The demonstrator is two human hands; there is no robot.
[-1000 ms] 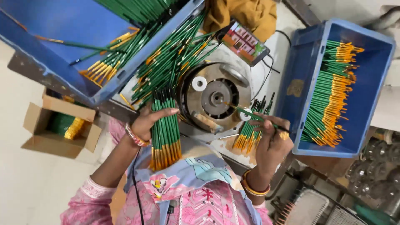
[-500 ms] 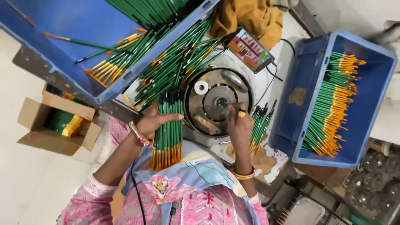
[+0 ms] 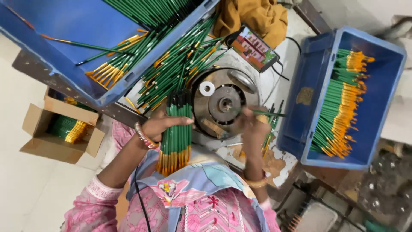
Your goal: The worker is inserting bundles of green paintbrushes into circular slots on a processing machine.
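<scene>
While hemmed between two blue crates (image 3: 317, 81), left hand (image 3: 161, 124) grips brush bundle (image 3: 177, 133), right hand (image 3: 253, 129) pinches one brush (image 3: 268, 114) at round machine (image 3: 221, 105).

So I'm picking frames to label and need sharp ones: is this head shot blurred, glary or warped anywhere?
Head view: lighting is even and soft, with no harsh glare; the left hand on the brush bundle is sharp; the right hand at the round machine is slightly motion-smeared; the blue crate leans from wide-lens distortion.
</scene>
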